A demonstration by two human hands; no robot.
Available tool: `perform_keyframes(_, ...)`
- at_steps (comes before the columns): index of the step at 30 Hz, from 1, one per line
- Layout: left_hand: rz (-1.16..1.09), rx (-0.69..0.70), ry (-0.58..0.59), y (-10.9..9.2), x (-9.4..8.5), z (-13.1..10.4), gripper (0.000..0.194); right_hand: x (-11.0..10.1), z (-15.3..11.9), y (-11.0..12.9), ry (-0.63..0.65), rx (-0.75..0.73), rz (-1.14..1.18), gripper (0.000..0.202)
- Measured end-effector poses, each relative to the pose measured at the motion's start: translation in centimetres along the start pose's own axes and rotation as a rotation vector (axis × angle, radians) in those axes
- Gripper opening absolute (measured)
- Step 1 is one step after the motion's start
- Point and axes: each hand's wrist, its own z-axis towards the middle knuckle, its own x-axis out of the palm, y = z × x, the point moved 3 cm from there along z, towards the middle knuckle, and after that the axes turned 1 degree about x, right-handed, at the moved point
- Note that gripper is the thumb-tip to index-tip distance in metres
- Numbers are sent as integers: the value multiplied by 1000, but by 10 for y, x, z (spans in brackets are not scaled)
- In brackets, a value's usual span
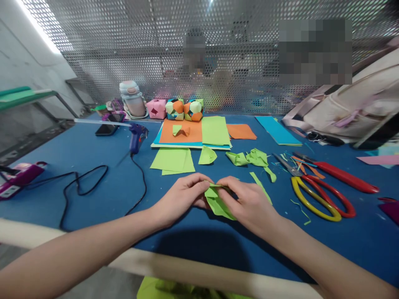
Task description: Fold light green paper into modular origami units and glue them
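Between my two hands is a piece of folded green paper (pixel 218 203), creased and held just above the blue table. My left hand (pixel 188 193) pinches its left upper edge between thumb and fingers. On the other side, my right hand (pixel 246 199) grips the top right edge, its fingers partly covering the paper. Just beyond lie a small folded green piece (pixel 207 155), flat green sheets (pixel 173 160) and crumpled green paper pieces (pixel 249 158). A green strip (pixel 261 187) lies close behind my right hand.
Scissors with yellow and red handles (pixel 321 199) and red-handled pliers (pixel 346 176) lie at right. A blue glue gun (pixel 135 139) stands at left, its cord trailing to a purple power strip (pixel 20 178). Folded paper cubes (pixel 175 109), a bottle (pixel 133 99) and a bag (pixel 352 99) are at the back.
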Motion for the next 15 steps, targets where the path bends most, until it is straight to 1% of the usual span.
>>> perform_keyframes(5,106,30,-44,-3,0,-2,17,-2,3,1,22,14,97,15)
perform_keyframes(8,156,36,-81,-2,-2,-1,14,-6,5,5,-23,-30,142,12)
perform_keyframes(10,170,39,-86,-2,-3,-1,14,-8,5,6,-49,-57,177,14)
perform_keyframes(15,193,22,-76,-2,-3,0,16,-8,4,4,-37,-125,228,20)
